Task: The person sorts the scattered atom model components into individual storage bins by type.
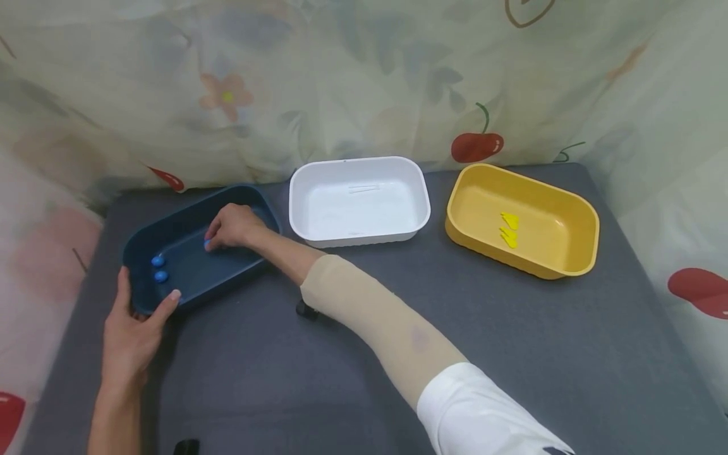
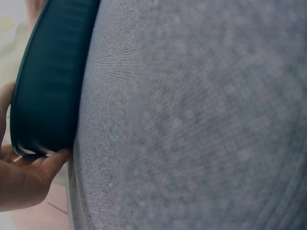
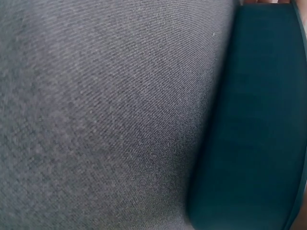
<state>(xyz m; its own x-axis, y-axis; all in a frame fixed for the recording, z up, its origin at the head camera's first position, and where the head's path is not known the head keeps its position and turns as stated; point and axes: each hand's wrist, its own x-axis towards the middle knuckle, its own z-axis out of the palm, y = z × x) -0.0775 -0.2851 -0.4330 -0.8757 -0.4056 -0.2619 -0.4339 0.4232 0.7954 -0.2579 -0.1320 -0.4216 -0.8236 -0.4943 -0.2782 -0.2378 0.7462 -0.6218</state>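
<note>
At the left of the head view, my left hand (image 1: 129, 344) grips the near-left corner of a dark blue tray (image 1: 196, 270). Its thumb lies at the near rim and its other fingers go round the end wall. My right hand (image 1: 234, 225) reaches over the near rim, pinching a small blue piece (image 1: 207, 244) mostly hidden by the fingertips. Two more small blue pieces (image 1: 162, 276) lie in the tray's left end. In the left wrist view, fingers (image 2: 55, 162) of the left hand press the base of the tray (image 2: 53, 81). The right wrist view shows mainly the tray's side wall (image 3: 249, 120).
A white tray (image 1: 358, 240) stands at the back middle, with thin pale sticks inside. To its right is a yellow tray (image 1: 546, 253) holding small yellow pieces (image 1: 509, 229). Grey cloth (image 1: 341, 392) covers the table, and a patterned curtain (image 1: 352, 82) hangs behind.
</note>
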